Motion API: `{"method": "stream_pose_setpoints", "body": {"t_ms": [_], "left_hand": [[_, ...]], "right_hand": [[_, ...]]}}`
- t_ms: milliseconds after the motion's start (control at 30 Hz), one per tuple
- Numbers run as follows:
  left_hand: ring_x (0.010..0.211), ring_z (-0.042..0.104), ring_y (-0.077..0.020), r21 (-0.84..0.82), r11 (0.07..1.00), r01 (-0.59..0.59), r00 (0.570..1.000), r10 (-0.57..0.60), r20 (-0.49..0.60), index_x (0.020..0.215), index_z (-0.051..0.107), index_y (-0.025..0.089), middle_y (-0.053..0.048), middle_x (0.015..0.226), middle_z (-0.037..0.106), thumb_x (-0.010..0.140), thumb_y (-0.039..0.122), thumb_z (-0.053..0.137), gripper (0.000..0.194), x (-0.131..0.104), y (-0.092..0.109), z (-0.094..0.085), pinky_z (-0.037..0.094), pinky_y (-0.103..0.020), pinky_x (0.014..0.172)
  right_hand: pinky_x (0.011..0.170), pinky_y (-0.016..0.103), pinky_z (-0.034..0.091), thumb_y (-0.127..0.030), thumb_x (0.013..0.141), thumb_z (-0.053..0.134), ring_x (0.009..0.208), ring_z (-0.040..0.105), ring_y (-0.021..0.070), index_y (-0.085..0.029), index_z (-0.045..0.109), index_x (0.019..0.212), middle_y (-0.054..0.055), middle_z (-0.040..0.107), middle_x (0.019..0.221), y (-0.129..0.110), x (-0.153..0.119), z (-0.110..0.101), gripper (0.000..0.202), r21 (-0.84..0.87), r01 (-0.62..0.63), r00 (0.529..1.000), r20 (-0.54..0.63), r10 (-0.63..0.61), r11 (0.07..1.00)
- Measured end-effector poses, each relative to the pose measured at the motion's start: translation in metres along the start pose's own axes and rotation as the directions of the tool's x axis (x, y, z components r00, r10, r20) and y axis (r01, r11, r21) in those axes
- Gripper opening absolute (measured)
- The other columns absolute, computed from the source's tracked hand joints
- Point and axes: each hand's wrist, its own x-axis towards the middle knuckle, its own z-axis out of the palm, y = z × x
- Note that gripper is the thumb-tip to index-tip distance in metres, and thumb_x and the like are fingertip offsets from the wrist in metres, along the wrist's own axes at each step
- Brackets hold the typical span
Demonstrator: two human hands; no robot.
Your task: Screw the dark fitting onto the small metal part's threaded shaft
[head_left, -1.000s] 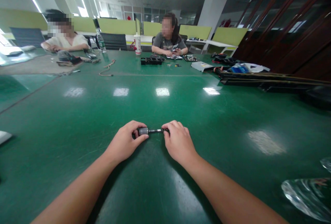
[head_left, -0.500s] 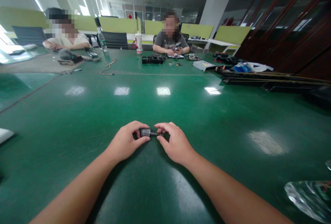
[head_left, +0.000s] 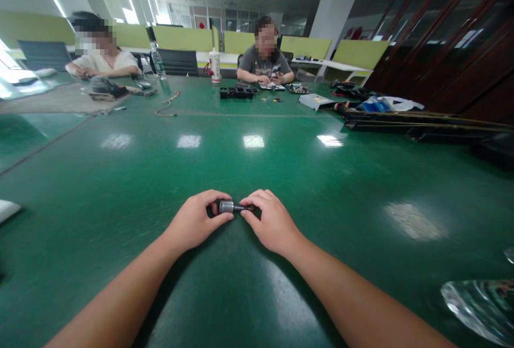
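Note:
A small electric motor, by its look, with a grey metal cylinder (head_left: 226,206) and a thin dark stepped shaft (head_left: 237,208) pointing right, is held low over the green table. My left hand (head_left: 195,220) curls around the cylinder from the left, thumb at the near side and fingers at the far side. From the right, my right hand (head_left: 272,219) pinches the shaft between thumb and fingertips. The shaft's tip shows inside the curl of that hand. The cylinder's left end is partly hidden by my left fingers.
Across the green table (head_left: 225,160) sit two people. Near them are a black device (head_left: 236,92), a white bottle (head_left: 216,67), a clear water bottle (head_left: 158,61) and a cord (head_left: 165,108). Long dark bars (head_left: 401,122) lie right; a clear plastic object (head_left: 477,305) is at lower right.
My right thumb and fingertips have closed in on the shaft, moving slightly left toward the cylinder. My left hand keeps its hold, nearly unmoved.

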Motion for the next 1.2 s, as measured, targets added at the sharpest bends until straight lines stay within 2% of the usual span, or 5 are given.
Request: {"method": "stream_pose_setpoints", "body": {"t_ms": [167,400,933,1200], "left_hand": [[0.075,0.06,-0.0165,-0.022,0.997,-0.068,0.998,0.067,-0.019,0.1,0.071,0.021,-0.002,0.09,0.067,0.08,0.03,0.07,0.023,0.0001,-0.0017,-0.0004,0.048,-0.029,0.073],[0.071,0.061,-0.0168,-0.038,0.999,0.014,1.0,-0.014,-0.005,0.098,0.072,0.022,0.0,0.08,0.068,0.076,0.033,0.075,0.025,0.0006,-0.0028,0.0,0.047,-0.028,0.068],[0.07,0.061,-0.0169,0.008,1.0,-0.012,1.0,0.012,-0.027,0.098,0.071,0.022,0.0,0.08,0.068,0.079,0.036,0.072,0.024,-0.0006,-0.0013,0.0019,0.047,-0.028,0.067],[0.081,0.064,-0.0197,0.005,0.999,-0.046,0.999,0.046,0.015,0.099,0.072,0.021,-0.003,0.09,0.072,0.078,0.035,0.072,0.025,0.0022,-0.0036,-0.0025,0.05,-0.031,0.075]], "right_hand": [[0.089,0.036,0.042,-0.02,0.088,0.064,0.098,0.056,0.0191,-0.023,0.07,0.1,0.003,0.067,0.099,0.0008,0.0,0.0003,0.014,-0.002,0.013,1.0,0.004,-0.013,1.0],[0.088,0.035,0.041,-0.018,0.09,0.062,0.098,0.056,0.0196,-0.024,0.069,0.104,0.002,0.07,0.101,-0.0002,-0.0008,-0.0007,0.017,0.002,0.051,0.999,0.013,-0.051,0.999],[0.09,0.036,0.04,-0.019,0.091,0.06,0.1,0.057,0.0193,-0.025,0.07,0.105,0.002,0.071,0.104,-0.0002,0.0014,-0.0002,0.018,-0.019,0.057,0.998,0.029,-0.057,0.998],[0.09,0.036,0.04,-0.018,0.091,0.061,0.1,0.058,0.0188,-0.026,0.07,0.106,0.002,0.071,0.105,-0.0022,0.0014,-0.0012,0.019,-0.013,0.049,0.998,0.033,-0.049,0.999]]}}
